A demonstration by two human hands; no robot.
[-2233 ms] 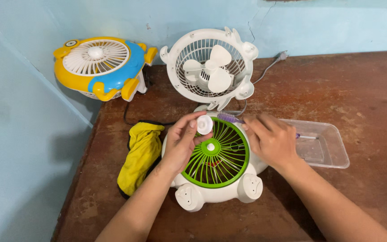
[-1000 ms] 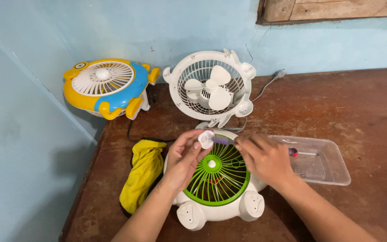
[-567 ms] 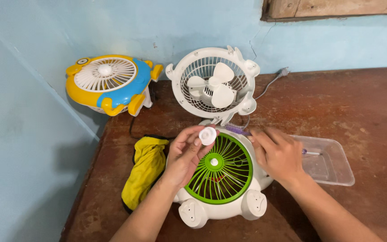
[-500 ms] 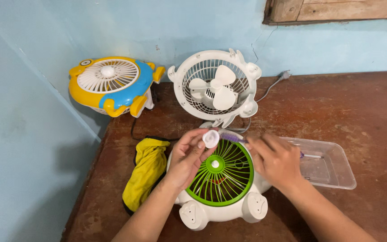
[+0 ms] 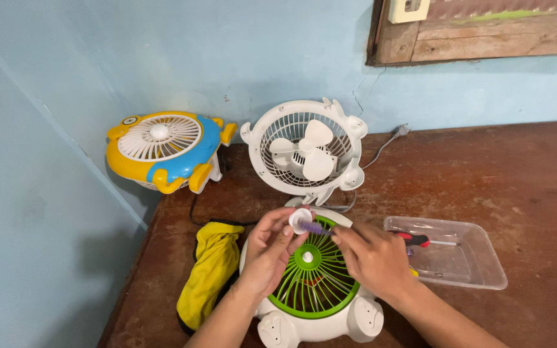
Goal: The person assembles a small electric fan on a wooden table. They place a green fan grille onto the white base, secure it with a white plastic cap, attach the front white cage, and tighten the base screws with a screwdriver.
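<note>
A white fan with a green front grille (image 5: 311, 283) lies face up on the brown table. My left hand (image 5: 267, 251) holds a small round white cap (image 5: 300, 219) just above the grille's far edge. My right hand (image 5: 372, 258) grips a small purple brush (image 5: 314, 227), and its bristles touch the cap. Both hands hover over the green grille, left and right of its white centre hub (image 5: 307, 257).
A white fan (image 5: 304, 151) stands upright behind, its grey cord (image 5: 381, 145) running to the wall. A yellow and blue fan (image 5: 162, 151) leans in the left corner. A yellow cloth (image 5: 209, 274) lies left. A clear plastic tray (image 5: 459, 261) holding a red-handled screwdriver (image 5: 415, 239) sits right.
The purple brush has moved left from beside the cap onto it. The view has tilted up, so everything sits lower in the frame.
</note>
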